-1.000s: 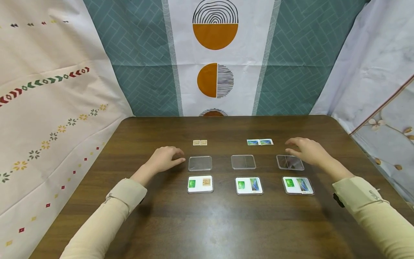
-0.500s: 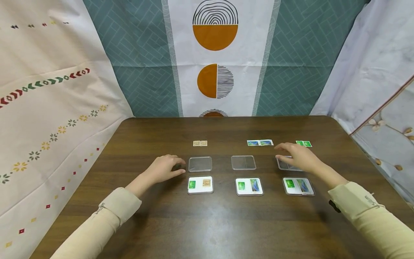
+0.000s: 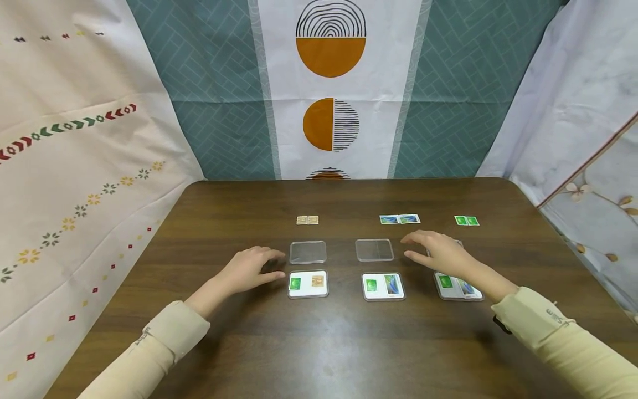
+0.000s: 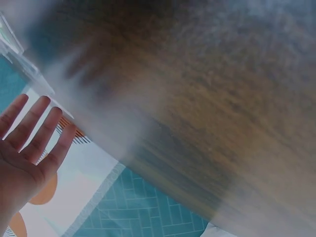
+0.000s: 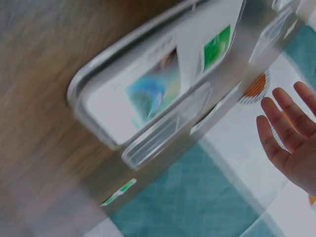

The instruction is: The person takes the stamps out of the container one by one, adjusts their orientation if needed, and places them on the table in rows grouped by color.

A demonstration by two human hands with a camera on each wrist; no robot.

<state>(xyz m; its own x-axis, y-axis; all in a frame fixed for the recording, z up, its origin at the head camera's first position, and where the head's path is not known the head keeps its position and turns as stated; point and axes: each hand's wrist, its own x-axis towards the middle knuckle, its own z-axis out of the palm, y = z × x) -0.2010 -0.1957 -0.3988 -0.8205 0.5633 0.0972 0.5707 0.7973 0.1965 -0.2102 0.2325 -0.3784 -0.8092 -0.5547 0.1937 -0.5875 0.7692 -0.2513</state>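
Stamp cases (image 3: 306,282), three in a row, lie flat on a dark wood table (image 3: 249,354), each with its long axis running sideways before the person. The left case (image 3: 306,282) shows a green stamp (image 3: 295,284) and a tan stamp (image 3: 317,281); the middle case (image 3: 381,282) and right case (image 3: 456,281) each show a green stamp beside a blue stamp whose long axis points away from the person. Just beyond, the left cover (image 3: 307,252) and middle cover (image 3: 374,250), both clear and shallow, also stretch sideways.

A left hand (image 3: 251,270) holds nothing, its relaxed fingers parted and its thumb apart, the tips just beside the left cover and left case. A right hand (image 3: 438,252), likewise without a grip, its fingers extended and slightly spread, hides most of the right cover (image 3: 459,243) and points toward the middle cover; whether it touches the plastic beneath cannot be told.

Along the far row, a tan pair (image 3: 307,220), a blue pair (image 3: 400,219) and a green pair (image 3: 467,220) of stamps each run sideways. Teal-and-white cloth (image 3: 214,138) hangs behind the table.
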